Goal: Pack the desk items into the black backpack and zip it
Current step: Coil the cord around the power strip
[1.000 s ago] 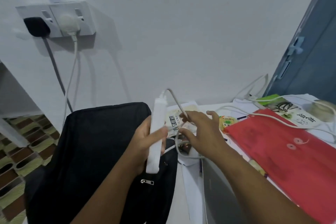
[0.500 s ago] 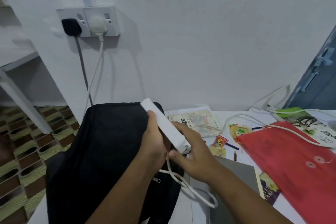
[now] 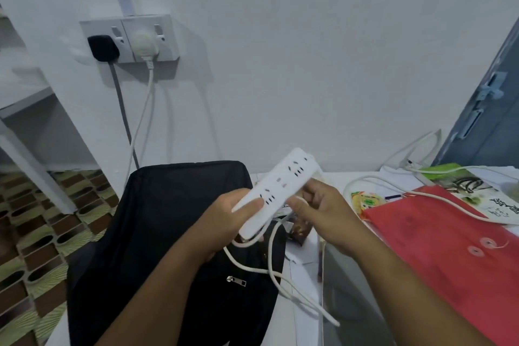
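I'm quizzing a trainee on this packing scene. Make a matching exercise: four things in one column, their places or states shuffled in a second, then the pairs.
Things:
1. white power strip
2. black backpack
3. red envelope
4. white plug

Places or states:
A. seated in the wall socket
B. lying flat on the desk at the right
C. held up in both hands
D. standing at the desk's left end, below the hands

Pairs: 1-C, 2-D, 3-B, 4-A

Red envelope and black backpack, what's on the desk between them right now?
In the head view, between the red envelope and black backpack: both hands' white power strip, its dangling cord, and a dark snack packet.
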A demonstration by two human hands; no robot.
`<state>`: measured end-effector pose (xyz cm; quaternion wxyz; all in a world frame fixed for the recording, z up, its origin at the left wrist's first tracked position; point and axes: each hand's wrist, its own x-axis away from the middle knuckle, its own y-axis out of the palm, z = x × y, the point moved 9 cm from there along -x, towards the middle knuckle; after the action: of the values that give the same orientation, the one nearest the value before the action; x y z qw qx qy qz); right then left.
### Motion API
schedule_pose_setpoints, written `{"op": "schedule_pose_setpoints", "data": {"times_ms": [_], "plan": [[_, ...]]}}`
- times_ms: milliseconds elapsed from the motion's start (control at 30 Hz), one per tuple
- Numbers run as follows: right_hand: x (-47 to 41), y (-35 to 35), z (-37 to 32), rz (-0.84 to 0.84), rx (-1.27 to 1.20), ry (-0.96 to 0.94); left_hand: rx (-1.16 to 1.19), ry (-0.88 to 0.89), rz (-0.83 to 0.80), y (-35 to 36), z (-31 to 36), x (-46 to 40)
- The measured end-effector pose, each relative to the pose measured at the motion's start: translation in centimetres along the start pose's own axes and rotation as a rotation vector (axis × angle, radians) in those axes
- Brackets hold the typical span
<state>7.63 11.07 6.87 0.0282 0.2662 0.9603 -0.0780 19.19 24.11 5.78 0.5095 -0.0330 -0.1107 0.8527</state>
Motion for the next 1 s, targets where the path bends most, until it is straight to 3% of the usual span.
{"op": "schedule_pose_setpoints", "data": {"times_ms": [67,267,400,567,667,767,1000], "plan": [[-0.1,0.4,0.4,-0.037,0.006,0.0,-0.054,-0.002,0.067,0.1,0.0,-0.4],[0.4,-1.0,-0.1,0.01,0.367,-0.038,-0.006,-0.08,0.001,0.4,-1.3,-0.3],[0.9,0.3,-1.5,-0.158,0.409,-0.064,0.009,-0.089,-0.057,0.5,-1.6,0.0],[0.2,-0.8,-0.3,-0.132,0.43,0.008,0.367,-0.142,-0.118,0.9,-1.3,0.7],[-0.6,-1.1,0.2,-0.134,0.524,0.027,0.135,-0.182,-0.271,1.6,-0.7,1.0],[-2.4,-0.4,-0.7,-0.248,0.713,0.025,-0.063,-0.208,-0.414,3.1,-0.1,1.4],[-3.6,-0.6,-4.7,-0.338,0.879,0.029,-0.389,-0.173,-0.339,2.3,0.8,1.3]]}}
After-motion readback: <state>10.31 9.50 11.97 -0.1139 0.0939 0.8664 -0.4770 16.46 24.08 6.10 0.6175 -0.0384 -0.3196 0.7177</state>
